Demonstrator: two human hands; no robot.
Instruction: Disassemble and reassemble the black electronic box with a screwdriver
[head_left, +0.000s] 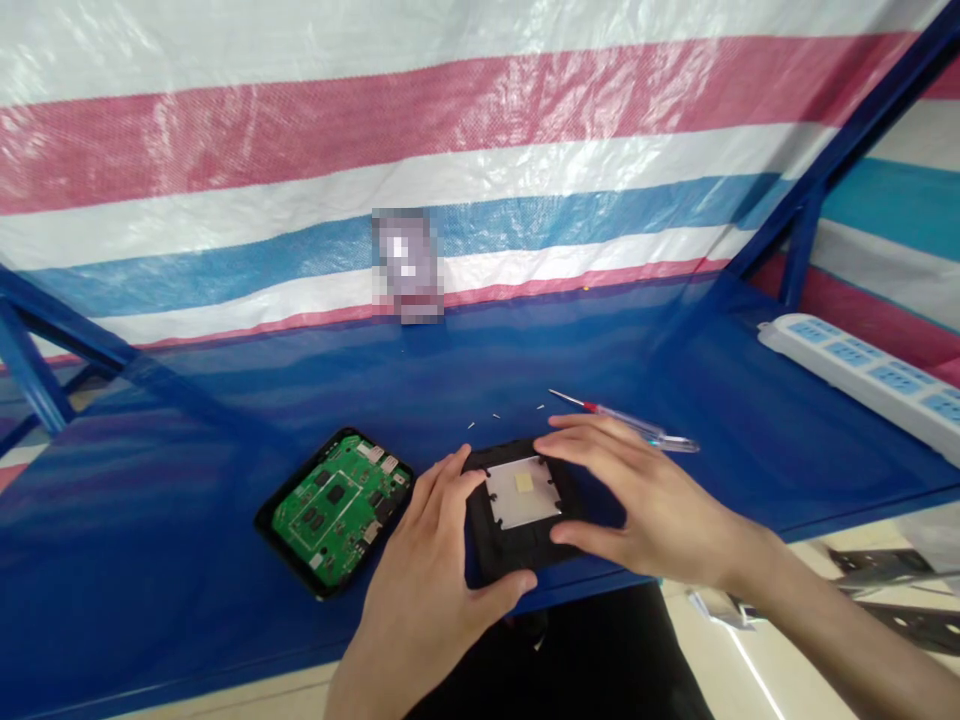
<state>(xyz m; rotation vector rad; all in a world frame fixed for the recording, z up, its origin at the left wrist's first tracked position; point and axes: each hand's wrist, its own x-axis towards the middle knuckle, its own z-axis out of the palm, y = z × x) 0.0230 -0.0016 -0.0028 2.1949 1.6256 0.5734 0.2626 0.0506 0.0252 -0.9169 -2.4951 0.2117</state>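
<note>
1. The black cover (506, 553) sits at the front of the bench (150, 590), directly between the two hands, which both touch it
2. The left hand (439, 545) holds its left side, curved wide, fingers at the upper left and thumb by the near edge
3. The right hand (634, 495) spans the right side, also wide, fingertips at the far corner and thumb lower down
4. Fingers hide part of the outline, so its long axis is hard to tell; a metal plate (514, 510) with a beige square (523, 483) faces up from it
5. Left of the left hand, and nearer to it than to the right, a case (288, 561) with a green circuit board (315, 495) lies slantwise, its long axis running from lower left to upper right
6. Three screws (496, 416) lie beyond the cover, and a screwdriver (630, 421) just beyond the right hand
7. No brand or label can be read; the board's markings are too small
</note>
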